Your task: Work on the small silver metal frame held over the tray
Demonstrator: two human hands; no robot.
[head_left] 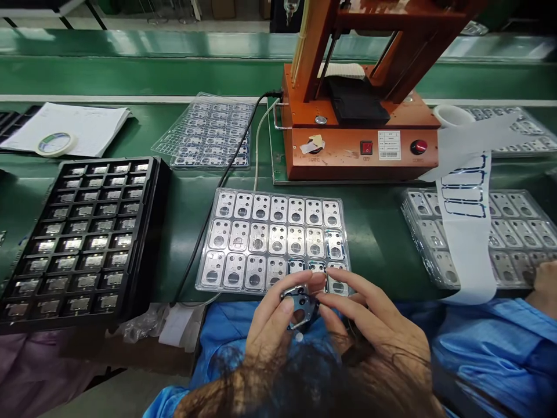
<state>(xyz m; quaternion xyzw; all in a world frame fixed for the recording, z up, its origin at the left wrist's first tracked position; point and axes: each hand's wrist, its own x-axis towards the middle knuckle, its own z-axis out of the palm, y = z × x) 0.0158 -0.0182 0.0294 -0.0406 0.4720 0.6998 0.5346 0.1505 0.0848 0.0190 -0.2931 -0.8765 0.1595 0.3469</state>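
Plate (pixel 300 309) is up in hand, just off the near edge of the tray (pixel 206 247), tilted, dark edging partly visible. Left hand (pixel 270 325): thumb and fingers pinching the plate's left side. Right hand (pixel 369 322): fingers bent in at the plate's right side; can't tell if that grip is pinching anything or only touching. Step in hand, my read: fingertip alignment of the dark edging. Next move calls for a firm left grip and light right fingertips, no smearing or skew.

Tray lies flat on the tabletop (pixel 374 226); the few parts at its near right corner show dark outlines, the rest look bare. Liner (pixel 472 261) with dark frames hangs over a tray stack (pixel 411 223) at right, co-worker's hand (pixel 546 284) beside it. Orange press (pixel 348 145) on the far side, black tray (pixel 150 244) at left.
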